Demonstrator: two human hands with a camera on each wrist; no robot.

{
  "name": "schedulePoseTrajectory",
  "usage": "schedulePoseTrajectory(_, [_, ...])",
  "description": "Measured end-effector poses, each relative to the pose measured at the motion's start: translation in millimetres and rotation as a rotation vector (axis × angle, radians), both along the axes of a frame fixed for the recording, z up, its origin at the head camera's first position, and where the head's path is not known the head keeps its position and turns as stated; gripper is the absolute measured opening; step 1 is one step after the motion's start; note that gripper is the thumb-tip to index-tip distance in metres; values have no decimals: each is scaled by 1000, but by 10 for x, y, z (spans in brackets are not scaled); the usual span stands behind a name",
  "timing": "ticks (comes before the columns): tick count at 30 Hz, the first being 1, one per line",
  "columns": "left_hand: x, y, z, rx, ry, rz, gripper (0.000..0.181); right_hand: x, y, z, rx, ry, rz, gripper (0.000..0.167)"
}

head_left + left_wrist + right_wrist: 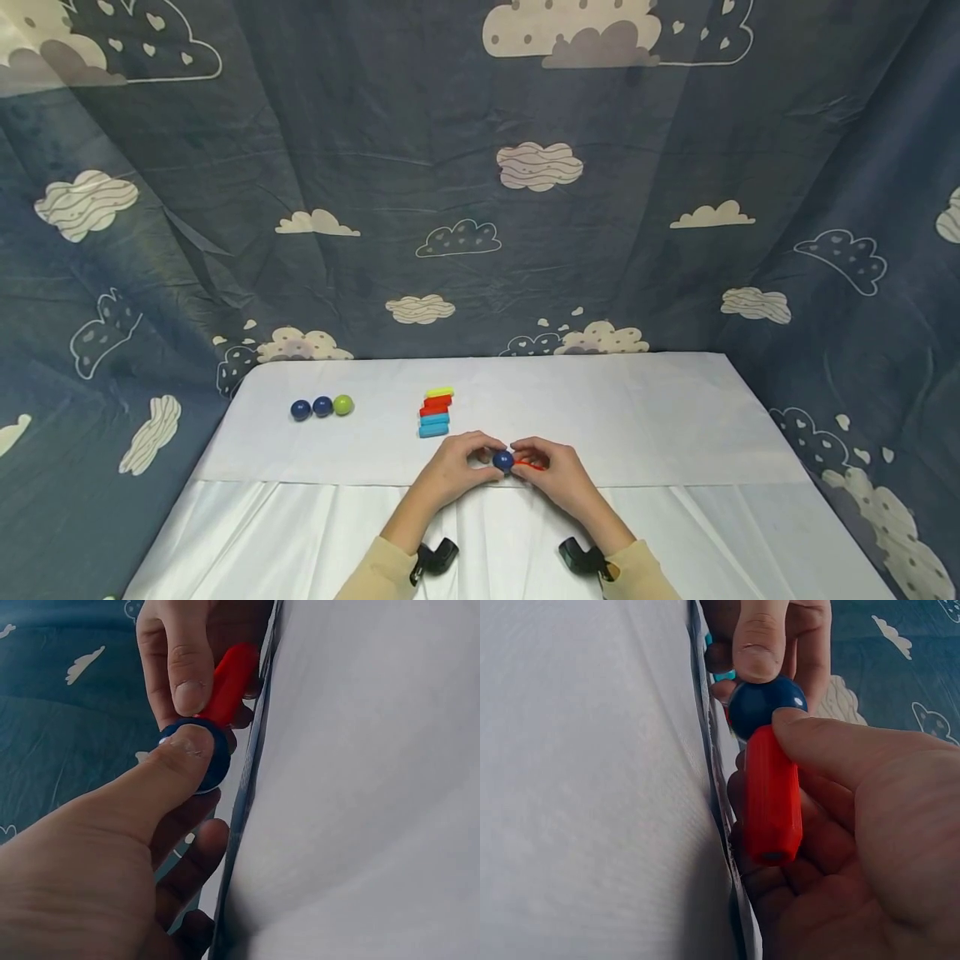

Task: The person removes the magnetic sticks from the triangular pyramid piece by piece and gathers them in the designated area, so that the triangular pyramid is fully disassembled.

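Observation:
Near the front middle of the table, my left hand (456,468) pinches a glossy dark blue ball (503,461) between thumb and fingers. From the other side, my right hand (562,477) holds a red rod (772,799) whose end meets the ball. In the right wrist view the right thumb (821,739) lies where rod and ball join, and the rod runs back over the curled fingers. The left wrist view shows the left thumb (180,754) covering much of the ball. Whether the rod is fixed to the ball cannot be seen.
Two blue balls (322,406) and a green ball (342,405) sit in a row at the back left of the white table (637,417). Several short rods, yellow, red and light blue (433,431), lie in a column left of centre. A cloud-patterned curtain (450,167) surrounds the table.

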State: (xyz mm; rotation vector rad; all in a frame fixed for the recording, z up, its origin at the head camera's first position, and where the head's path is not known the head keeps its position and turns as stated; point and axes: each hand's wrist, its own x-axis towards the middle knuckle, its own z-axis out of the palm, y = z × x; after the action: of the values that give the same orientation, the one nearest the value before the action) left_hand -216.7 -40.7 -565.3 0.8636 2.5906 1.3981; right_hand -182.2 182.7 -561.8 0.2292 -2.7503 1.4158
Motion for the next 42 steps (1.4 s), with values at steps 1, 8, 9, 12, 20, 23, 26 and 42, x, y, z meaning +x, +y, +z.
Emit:
schedulePoseTrajectory(1, [3, -3, -3, 6, -8, 9, 33, -2, 3, -7, -6, -6, -4, 30])
schedulePoseTrajectory(8, [16, -16, 7, 53, -79, 101, 29, -51, 82, -58, -99, -65, -46, 22])
schedulePoseTrajectory(9, [15, -16, 10, 61, -85, 108, 29, -58, 98, -65, -117, -74, -48, 22])
schedulePoseTrajectory(12, [9, -18, 11, 85, -95, 126, 29, -76, 137, -72, -156, -98, -59, 24])
schedulePoseTrajectory(20, [-7, -36, -14, 115, -120, 167, 30, -102, 167, -59, -242, -163, -129, 22])
schedulePoseTrajectory(23, [-9, -34, -19, 120, -131, 170, 29, -106, 160, -46, -260, -175, -140, 19])
schedulePoseTrajectory(26, [-6, -27, -10, 125, -139, 170, 28, -99, 153, -29, -263, -185, -152, 18])
schedulePoseTrajectory(42, [-52, -114, 71, 297, -200, 205, 30, -131, 164, -24, -353, -232, -218, 21])
